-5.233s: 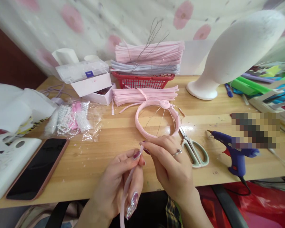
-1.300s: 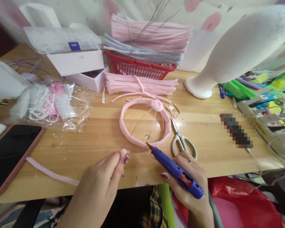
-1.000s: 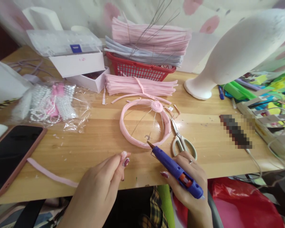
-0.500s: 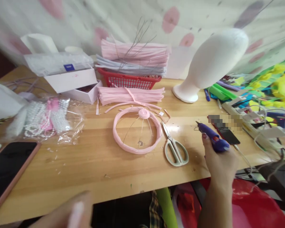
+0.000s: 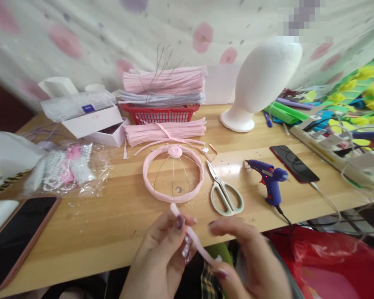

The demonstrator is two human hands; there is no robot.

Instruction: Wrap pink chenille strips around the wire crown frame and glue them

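Observation:
Both hands hold one pink strip (image 5: 191, 238) just in front of the table's near edge. My left hand (image 5: 163, 257) pinches its upper end between thumb and fingers. My right hand (image 5: 249, 259) pinches the lower end, somewhat blurred. Beyond them on the wooden table (image 5: 112, 216) lies a pink wrapped ring (image 5: 149, 187) with thin wires across it and a small pink rosette at its far side. Mint-handled scissors (image 5: 224, 193) lie to the right of the ring, and a blue glue gun (image 5: 268, 178) stands further right on its own.
A pink-cased phone (image 5: 15, 238) lies at near left, a bag of pearl strings (image 5: 65, 170) behind it. Bundled pink strips (image 5: 165, 131), a red basket (image 5: 160, 114), white boxes (image 5: 90, 120) and a white foam head (image 5: 262, 79) stand at the back. A dark phone (image 5: 294, 164) and cables lie right.
My right hand has set the glue gun down on the table at the right and come back to the strip. Both hands now hold the strip together.

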